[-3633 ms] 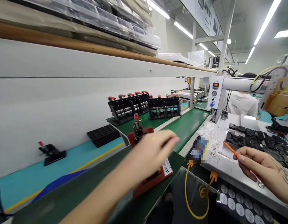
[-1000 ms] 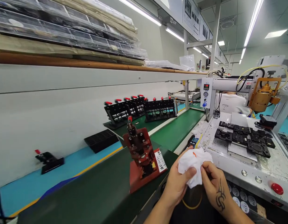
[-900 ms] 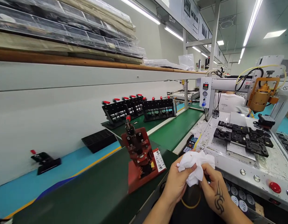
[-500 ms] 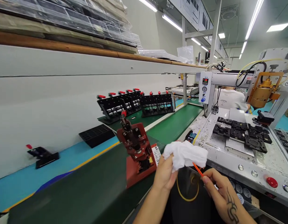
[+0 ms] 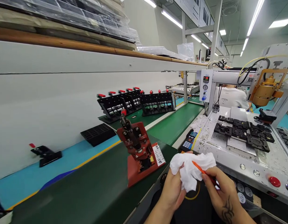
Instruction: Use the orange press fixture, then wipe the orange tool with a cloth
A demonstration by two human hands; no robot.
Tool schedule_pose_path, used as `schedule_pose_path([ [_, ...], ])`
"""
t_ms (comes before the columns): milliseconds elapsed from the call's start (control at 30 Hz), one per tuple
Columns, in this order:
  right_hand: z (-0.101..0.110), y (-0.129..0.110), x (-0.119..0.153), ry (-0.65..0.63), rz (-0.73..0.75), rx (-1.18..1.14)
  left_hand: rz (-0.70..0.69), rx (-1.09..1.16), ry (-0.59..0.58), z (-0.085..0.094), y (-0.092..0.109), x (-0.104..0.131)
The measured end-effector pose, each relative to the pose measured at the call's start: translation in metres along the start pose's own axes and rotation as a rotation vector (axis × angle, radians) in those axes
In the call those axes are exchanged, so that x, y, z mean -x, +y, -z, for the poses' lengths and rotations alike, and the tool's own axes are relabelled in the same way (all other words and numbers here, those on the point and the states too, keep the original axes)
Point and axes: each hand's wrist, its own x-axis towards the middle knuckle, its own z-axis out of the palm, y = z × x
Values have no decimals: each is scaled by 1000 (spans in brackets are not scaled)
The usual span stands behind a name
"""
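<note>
A crumpled white cloth [image 5: 189,174] rests in my left hand [image 5: 170,189], whose fingers are closed round its underside. Between the thumb and fingers of my right hand [image 5: 221,189] is a thin orange stick-like tool [image 5: 198,167], its tip touching the cloth. Just left of my hands, a red clamp fixture [image 5: 140,152] with a white written label stands at the edge of the dark green surface. Whether anything lies under the cloth is hidden.
A white dispensing machine [image 5: 209,146] holding black parts [image 5: 246,132] stands at the right. Beside it lies a keypad [image 5: 189,140]. Black clamp fixtures [image 5: 157,102] and a black tray [image 5: 97,134] are farther back. Across the machine is a person in white [image 5: 233,97].
Both hands and the cloth have moved slightly down and right. The cloth hangs lower over my left hand, and the keypad behind shows more fully.
</note>
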Motion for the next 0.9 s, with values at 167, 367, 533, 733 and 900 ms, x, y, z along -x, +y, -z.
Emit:
schedule_pose_path([
  [167, -1, 7, 1, -45, 137, 57, -85, -52, -26, -1, 0, 4],
  [367, 7, 15, 2, -81, 239, 148, -150, -78, 31, -3, 8, -3],
  [533, 12, 3, 11, 3, 171, 142, -112, 35, 168, 2, 23, -10],
  [733, 11, -8, 13, 96, 124, 65, -55, -12, 106, 0, 15, 6],
  [900, 6, -8, 12, 73, 121, 26, -70, -23, 4, 0, 10, 12],
])
